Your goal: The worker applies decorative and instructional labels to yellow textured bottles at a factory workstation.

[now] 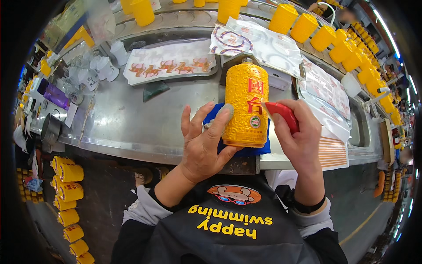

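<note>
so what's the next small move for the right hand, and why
Perhaps ease the red tool along the lower red character: the right hand has its tip right beside it, with the left hand at the bottle's other side.

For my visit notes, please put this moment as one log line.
Left hand: spread against yellow bottle | right hand: gripping red object | bottle: over blue cloth

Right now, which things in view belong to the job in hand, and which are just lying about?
In the job, it seems: bottle; red tool in the right hand; blue cloth beneath the bottle.

Apparently lying about: white cups; purple item; metal pot.
</note>
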Demonstrator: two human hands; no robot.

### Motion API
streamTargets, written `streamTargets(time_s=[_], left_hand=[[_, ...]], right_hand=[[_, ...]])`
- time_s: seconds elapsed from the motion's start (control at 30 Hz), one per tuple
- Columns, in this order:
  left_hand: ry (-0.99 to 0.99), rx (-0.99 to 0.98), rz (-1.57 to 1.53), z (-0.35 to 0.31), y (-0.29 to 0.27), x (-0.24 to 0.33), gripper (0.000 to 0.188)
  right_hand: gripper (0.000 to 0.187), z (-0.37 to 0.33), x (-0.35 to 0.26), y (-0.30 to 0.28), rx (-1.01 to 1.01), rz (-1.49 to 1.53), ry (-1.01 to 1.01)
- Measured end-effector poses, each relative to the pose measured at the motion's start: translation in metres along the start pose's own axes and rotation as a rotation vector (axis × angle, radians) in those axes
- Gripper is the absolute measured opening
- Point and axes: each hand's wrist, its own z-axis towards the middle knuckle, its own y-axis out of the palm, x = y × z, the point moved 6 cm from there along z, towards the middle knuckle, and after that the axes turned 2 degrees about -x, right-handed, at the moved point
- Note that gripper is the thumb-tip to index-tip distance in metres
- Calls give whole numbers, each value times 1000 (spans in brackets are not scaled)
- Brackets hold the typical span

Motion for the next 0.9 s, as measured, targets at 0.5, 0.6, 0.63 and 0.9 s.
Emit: streamTargets(time_s=[0.5,0.6,0.63,0.9], left_hand=[[135,7,-31,-15,-1,12,48],[175,-24,-19,-11,-1,15,48],[193,-32,-19,-7,-3,16,48],[371,-328,239,26,9,33,67]], right_hand=[[20,-18,25,-2,188,199,155],[17,-20,25,14,75,224,100],[17,-20,31,12,93,232,98],[20,-34,57,-5,230,499,185]])
